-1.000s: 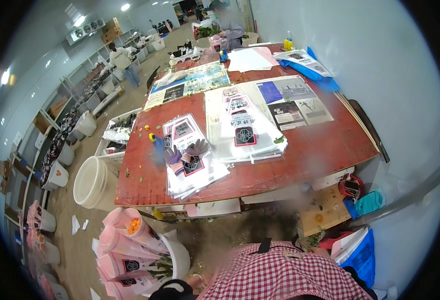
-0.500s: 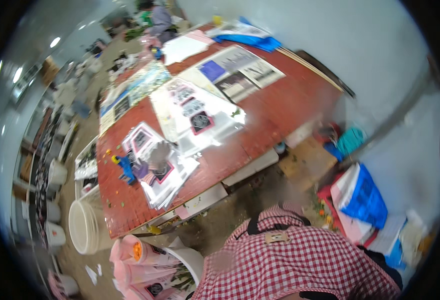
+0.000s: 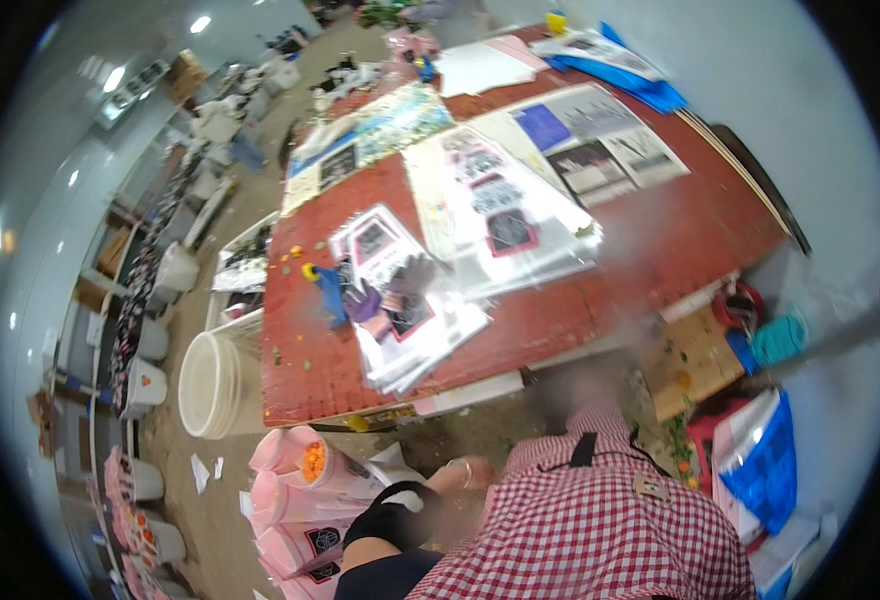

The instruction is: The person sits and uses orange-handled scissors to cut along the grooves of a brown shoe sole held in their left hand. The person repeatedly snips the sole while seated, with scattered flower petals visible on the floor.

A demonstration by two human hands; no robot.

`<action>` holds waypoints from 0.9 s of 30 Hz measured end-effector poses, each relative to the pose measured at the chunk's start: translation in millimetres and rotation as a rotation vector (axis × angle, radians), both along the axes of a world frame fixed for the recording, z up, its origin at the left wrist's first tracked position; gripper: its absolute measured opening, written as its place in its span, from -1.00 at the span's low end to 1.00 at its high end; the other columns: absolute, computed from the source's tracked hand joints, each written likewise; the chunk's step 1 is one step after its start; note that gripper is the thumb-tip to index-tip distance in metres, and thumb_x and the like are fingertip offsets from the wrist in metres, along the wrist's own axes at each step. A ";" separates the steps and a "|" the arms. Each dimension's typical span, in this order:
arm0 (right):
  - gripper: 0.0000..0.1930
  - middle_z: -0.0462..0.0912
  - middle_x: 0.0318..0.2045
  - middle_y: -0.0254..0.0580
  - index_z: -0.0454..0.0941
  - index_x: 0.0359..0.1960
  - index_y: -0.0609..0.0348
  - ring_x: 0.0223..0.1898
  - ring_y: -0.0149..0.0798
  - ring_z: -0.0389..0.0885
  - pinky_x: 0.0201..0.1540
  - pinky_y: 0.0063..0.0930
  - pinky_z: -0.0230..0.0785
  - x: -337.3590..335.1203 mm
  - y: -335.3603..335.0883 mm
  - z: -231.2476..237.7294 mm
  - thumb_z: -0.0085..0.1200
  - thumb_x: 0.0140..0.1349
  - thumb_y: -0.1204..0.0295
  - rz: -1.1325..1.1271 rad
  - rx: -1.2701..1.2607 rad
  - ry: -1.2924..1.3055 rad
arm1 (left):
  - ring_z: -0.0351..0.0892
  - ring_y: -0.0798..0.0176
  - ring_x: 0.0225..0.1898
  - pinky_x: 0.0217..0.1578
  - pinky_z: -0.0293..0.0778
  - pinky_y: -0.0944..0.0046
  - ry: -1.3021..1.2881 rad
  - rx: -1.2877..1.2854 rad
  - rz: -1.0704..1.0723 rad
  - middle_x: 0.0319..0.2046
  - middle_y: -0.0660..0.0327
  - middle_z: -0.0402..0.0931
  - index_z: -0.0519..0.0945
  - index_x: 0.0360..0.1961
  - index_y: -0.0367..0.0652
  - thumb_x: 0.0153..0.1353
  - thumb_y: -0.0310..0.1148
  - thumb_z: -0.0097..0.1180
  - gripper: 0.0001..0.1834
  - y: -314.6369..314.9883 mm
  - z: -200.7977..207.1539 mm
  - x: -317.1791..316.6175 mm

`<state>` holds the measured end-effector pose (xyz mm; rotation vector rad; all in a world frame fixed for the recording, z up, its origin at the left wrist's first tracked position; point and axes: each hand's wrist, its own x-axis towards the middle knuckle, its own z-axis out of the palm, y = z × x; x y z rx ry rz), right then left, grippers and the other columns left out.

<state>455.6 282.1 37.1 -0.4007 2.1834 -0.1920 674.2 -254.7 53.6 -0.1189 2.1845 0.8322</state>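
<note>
My left hand, bare, with a bracelet at the wrist and a black sleeve over the arm, reaches in low in front of my red checkered apron. Its fingers are smeared, so what they hold, if anything, does not show. Close by on its left stand pink-wrapped bouquets, one showing orange flowers. My right hand does not appear. On the red table a stack of clear printed flower sleeves lies with purple gloves on top and a blue tool with a yellow end beside it.
More printed sleeves and newspaper sheets cover the table's middle. White buckets stand off its left corner. A cardboard box and blue-wrapped packs sit at the right. Shelves with buckets line the left wall.
My view has turned left, so the table sits further right in it. My left arm and hand have come in beside the pink bouquets, covering part of them.
</note>
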 end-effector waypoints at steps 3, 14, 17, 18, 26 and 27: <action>-0.76 0.58 -0.36 0.11 0.54 -0.30 0.23 -0.32 0.00 0.56 -0.29 -0.26 0.39 -52.4 -47.0 9.7 -0.06 0.10 0.35 0.083 -0.068 0.046 | 0.49 -0.08 -0.13 -0.11 0.39 0.10 0.436 -0.004 0.551 -0.24 -0.07 0.53 0.54 -0.18 -0.23 0.20 -0.19 -0.12 -0.65 -54.6 32.7 -84.2; -0.70 0.59 -0.29 0.07 0.49 -0.17 0.30 -0.22 0.03 0.56 -0.16 -0.28 0.39 -233.8 -326.5 93.9 -0.09 0.13 0.36 -0.016 -0.645 0.192 | 0.57 0.30 -0.25 -0.23 0.45 0.34 0.444 -0.045 0.750 -0.28 0.13 0.58 0.51 -0.09 -0.26 0.20 -0.30 0.02 -0.69 -215.0 157.2 -201.2; -0.67 0.54 -0.19 0.08 0.45 -0.11 0.29 -0.14 0.04 0.50 -0.06 -0.23 0.33 -256.5 -391.5 99.7 -0.08 0.10 0.39 0.187 -0.734 0.245 | 0.56 0.30 -0.26 -0.23 0.46 0.34 0.498 -0.138 0.732 -0.28 0.13 0.58 0.51 -0.07 -0.25 0.19 -0.27 0.02 -0.65 -277.2 184.1 -224.3; -0.66 0.52 -0.17 0.08 0.45 -0.10 0.28 -0.12 0.04 0.48 -0.04 -0.23 0.32 -263.3 -412.8 97.9 -0.07 0.09 0.39 0.220 -0.745 0.261 | 0.58 0.22 -0.26 -0.23 0.47 0.30 0.508 -0.165 0.762 -0.27 0.10 0.58 0.52 -0.09 -0.24 0.17 -0.26 0.02 -0.66 -296.7 190.9 -234.2; -0.54 0.40 -0.02 0.06 0.33 0.00 0.26 0.06 0.04 0.33 0.10 -0.17 0.17 -312.2 -595.9 63.5 0.01 0.01 0.41 0.266 -0.810 0.493 | 0.50 0.02 -0.14 -0.10 0.41 0.14 0.645 -0.696 0.472 -0.17 0.04 0.51 0.54 -0.15 -0.18 0.11 -0.31 0.01 -0.71 -474.6 238.1 -336.6; -0.52 0.38 0.01 0.04 0.32 0.01 0.27 0.07 0.03 0.31 0.12 -0.17 0.15 -318.2 -618.2 58.9 0.02 0.00 0.41 0.254 -0.832 0.594 | 0.46 -0.01 -0.09 -0.07 0.38 0.12 0.650 -0.699 0.486 -0.16 0.03 0.49 0.54 -0.16 -0.17 0.12 -0.30 0.01 -0.72 -500.9 240.1 -354.5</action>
